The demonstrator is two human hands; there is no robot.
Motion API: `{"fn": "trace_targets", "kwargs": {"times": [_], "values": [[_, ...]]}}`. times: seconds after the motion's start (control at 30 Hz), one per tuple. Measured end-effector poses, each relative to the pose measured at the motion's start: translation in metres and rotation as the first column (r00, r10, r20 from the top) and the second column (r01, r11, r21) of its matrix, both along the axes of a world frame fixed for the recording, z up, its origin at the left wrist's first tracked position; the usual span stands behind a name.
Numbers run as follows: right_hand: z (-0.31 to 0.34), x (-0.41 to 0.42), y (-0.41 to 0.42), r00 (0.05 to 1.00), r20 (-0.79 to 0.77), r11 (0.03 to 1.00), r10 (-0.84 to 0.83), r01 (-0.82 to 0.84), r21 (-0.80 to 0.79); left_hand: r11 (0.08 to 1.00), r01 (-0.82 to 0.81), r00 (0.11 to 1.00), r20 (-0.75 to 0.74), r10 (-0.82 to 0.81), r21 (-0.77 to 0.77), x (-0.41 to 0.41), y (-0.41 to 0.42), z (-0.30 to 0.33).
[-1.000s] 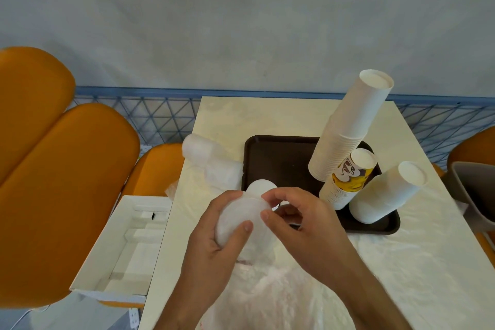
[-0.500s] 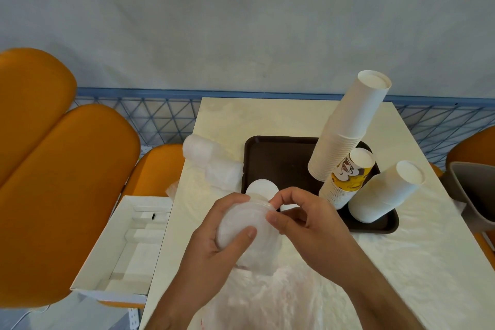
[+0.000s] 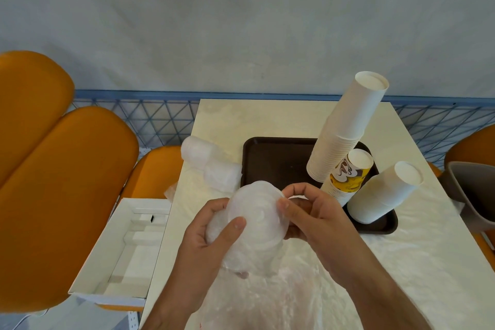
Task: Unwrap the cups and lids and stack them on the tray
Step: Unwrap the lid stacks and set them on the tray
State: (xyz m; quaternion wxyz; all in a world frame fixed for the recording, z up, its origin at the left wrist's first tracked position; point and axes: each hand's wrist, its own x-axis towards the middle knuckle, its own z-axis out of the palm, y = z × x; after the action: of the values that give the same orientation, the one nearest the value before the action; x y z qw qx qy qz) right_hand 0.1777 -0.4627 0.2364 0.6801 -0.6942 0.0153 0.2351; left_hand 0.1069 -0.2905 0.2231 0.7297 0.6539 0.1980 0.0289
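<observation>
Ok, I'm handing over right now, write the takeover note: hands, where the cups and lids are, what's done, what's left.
Left hand: grips the wrapped stack of lids from the left, thumb across its front.
Right hand: fingers pinch the plastic at the stack's top edge.
Tray: three unwrapped cup stacks stand on its right side: tall white stack, printed yellow stack, short white stack.
Second wrapped bundle lies on the table, left of the tray.
Done: cups unwrapped and on the tray.
Left: strip the held lids, set them on the tray, then unwrap the other bundle.
</observation>
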Motion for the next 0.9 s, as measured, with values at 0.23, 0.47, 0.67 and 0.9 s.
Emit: {"fn": "trace_targets", "kwargs": {"times": [0.23,0.47,0.67,0.9], "values": [[-0.006,-0.004,-0.004,0.848,0.437,0.905,0.301,-0.109,-0.412,0.998,0.062,0.998,-0.010,-0.062,0.028,0.001,-0.004,0.000],[-0.017,-0.009,0.005,0.772,0.416,0.802,0.480,-0.194,-0.565,0.974,0.187,0.982,-0.016,-0.187,0.131,0.000,-0.001,-0.011],[-0.031,0.009,-0.012,0.913,0.352,0.951,0.205,-0.100,-0.294,0.990,0.122,0.992,-0.035,-0.120,0.074,0.001,0.005,-0.014],[-0.109,0.071,-0.031,0.942,0.330,0.797,0.057,0.156,-0.584,0.986,-0.041,0.998,-0.043,0.049,0.163,0.004,0.011,-0.015]]}}
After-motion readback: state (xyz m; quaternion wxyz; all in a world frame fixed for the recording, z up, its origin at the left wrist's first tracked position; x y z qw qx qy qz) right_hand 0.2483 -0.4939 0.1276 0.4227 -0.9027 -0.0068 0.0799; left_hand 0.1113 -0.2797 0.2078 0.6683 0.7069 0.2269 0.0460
